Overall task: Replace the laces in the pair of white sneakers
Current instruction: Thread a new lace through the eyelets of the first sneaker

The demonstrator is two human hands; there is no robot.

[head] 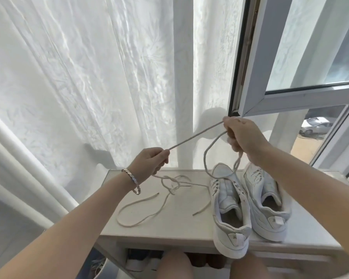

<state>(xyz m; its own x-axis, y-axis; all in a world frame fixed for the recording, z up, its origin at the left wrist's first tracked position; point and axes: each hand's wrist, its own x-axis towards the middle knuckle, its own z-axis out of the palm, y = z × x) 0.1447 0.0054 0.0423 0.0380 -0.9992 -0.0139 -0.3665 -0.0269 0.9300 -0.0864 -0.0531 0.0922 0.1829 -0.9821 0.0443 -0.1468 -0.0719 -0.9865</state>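
— Fingers (163, 156) of the left hand (149, 161) are pinched tight on the lace (195, 135), and the right hand (244, 135) has its fingers curled round the same lace higher up, near the window frame (250, 101).
— Pulled straight between them?
— Taut, yes, slanting up from left to right. Below the right hand a loop of it dangles over the toe of the overhanging sneaker (228, 216), the one whose heel sticks out past the edge of the desk (169, 224). The other sneaker (264, 202) stands right against it.
— Which step, would you say?
— Sorting a lace out before threading, I'd judge. More cord (137, 206) lies tangled on the desk below the left hand. Whether it's the same lace or a second one I cannot tell, nor whether any of it sits in the eyelets.
— And next?
— Find a free tip, bring it down to the lowest eyelets and feed it through. That calls for a fine pinch close to the tip, and a hand steadying the shoe so it doesn't tip off the edge.
— Arms?
— Both bare forearms reach forward. The right wrist is raised and bent downward. The left is lower, with a bracelet (132, 181) on it.
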